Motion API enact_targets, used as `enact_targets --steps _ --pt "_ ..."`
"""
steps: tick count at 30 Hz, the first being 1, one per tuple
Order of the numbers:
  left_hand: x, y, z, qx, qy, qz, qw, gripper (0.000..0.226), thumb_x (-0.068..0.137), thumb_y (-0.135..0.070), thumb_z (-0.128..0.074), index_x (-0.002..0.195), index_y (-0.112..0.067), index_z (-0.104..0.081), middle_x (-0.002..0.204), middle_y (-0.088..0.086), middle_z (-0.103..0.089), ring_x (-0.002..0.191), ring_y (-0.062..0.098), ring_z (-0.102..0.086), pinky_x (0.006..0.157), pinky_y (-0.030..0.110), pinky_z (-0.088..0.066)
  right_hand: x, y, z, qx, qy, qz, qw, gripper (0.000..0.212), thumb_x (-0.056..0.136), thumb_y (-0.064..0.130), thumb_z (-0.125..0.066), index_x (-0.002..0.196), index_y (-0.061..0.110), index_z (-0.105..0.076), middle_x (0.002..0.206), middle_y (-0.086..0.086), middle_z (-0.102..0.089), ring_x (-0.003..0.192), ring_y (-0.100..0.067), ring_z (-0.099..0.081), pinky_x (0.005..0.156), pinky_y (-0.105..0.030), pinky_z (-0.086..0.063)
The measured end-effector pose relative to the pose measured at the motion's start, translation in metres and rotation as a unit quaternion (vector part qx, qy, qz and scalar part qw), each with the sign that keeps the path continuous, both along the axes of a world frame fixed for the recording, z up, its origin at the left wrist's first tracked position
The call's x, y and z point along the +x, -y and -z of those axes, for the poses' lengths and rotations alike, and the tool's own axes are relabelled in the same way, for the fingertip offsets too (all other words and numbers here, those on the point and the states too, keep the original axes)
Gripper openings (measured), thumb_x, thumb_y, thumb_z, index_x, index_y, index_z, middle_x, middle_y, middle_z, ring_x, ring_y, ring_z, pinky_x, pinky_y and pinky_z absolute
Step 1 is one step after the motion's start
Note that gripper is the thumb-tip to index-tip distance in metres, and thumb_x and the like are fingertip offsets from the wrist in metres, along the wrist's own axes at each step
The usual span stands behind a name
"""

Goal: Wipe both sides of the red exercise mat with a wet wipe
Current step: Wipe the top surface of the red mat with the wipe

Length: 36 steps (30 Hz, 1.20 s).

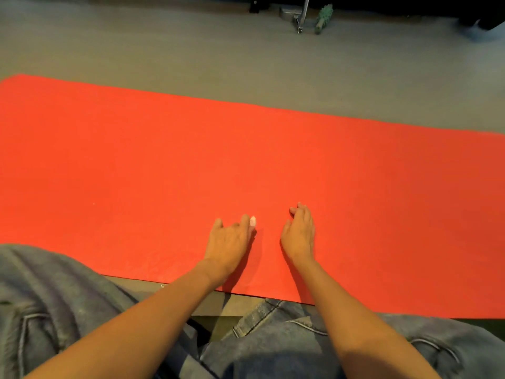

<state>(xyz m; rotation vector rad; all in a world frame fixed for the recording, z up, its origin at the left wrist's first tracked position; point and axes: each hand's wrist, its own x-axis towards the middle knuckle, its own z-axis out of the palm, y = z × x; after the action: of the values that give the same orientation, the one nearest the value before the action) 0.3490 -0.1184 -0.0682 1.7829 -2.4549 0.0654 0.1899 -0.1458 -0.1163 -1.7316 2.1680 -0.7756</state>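
Note:
The red exercise mat point(191, 165) lies flat on the grey floor and spans the whole width of the view. My left hand point(229, 242) is over the mat near its front edge, fingers curled around a small white wet wipe point(253, 221) that peeks out at the fingertips. A short way to its right, my right hand point(299, 233) hovers or rests on the mat with loosely bent fingers and holds nothing.
My knees in blue jeans point(287, 340) are at the mat's near edge. Grey carpet point(218, 56) stretches beyond the mat. A metal stand foot point(300, 23) and a green object point(323, 17) lie at the far top, beside dark furniture point(481, 12).

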Motion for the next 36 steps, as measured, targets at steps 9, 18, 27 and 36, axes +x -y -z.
enact_targets --steps 9,18,27,36 --pt "-0.014 0.013 -0.065 0.112 -0.029 -0.011 0.993 0.029 0.096 -0.024 -0.045 0.121 -0.01 -0.035 0.12 0.012 -0.059 0.112 0.032 -0.056 0.083 0.039 -0.035 0.051 -0.008 -0.099 0.157 0.32 -0.077 0.931 0.036 0.102 0.027 -0.03 0.078 0.014 -0.055 0.074 -0.01 -0.058 0.06 -0.021 -0.055 0.058 -0.023 -0.051" --pt "-0.025 0.002 -0.158 0.141 -0.112 -0.029 0.983 0.027 0.098 -0.019 -0.041 0.118 -0.002 -0.041 0.122 0.025 -0.057 0.112 0.041 -0.054 0.083 0.04 -0.037 0.041 -0.024 -0.191 0.219 0.37 -0.078 0.9 0.032 0.099 0.023 -0.036 0.084 0.007 -0.058 0.068 -0.011 -0.057 0.053 -0.017 -0.054 0.041 -0.017 -0.045" --pt "-0.004 -0.007 -0.231 0.102 0.03 -0.045 0.993 0.034 0.092 -0.014 -0.04 0.123 -0.011 -0.055 0.13 0.014 -0.055 0.121 0.033 -0.051 0.101 0.046 -0.036 0.028 -0.021 -0.262 0.134 -0.003 -0.039 0.99 0.033 0.091 0.033 -0.05 0.079 0.008 -0.068 0.096 -0.018 -0.069 0.098 -0.029 -0.063 0.075 -0.031 -0.046" --pt "0.002 -0.023 -0.276 0.084 0.073 -0.079 0.991 0.034 0.087 -0.01 -0.046 0.117 -0.011 -0.062 0.121 0.013 -0.06 0.112 0.031 -0.057 0.095 0.044 -0.042 0.006 -0.017 -0.355 0.098 -0.298 -0.135 0.94 0.029 0.085 0.023 -0.06 0.06 0.013 -0.05 0.078 -0.008 -0.055 0.073 -0.027 -0.054 0.066 -0.031 -0.042"
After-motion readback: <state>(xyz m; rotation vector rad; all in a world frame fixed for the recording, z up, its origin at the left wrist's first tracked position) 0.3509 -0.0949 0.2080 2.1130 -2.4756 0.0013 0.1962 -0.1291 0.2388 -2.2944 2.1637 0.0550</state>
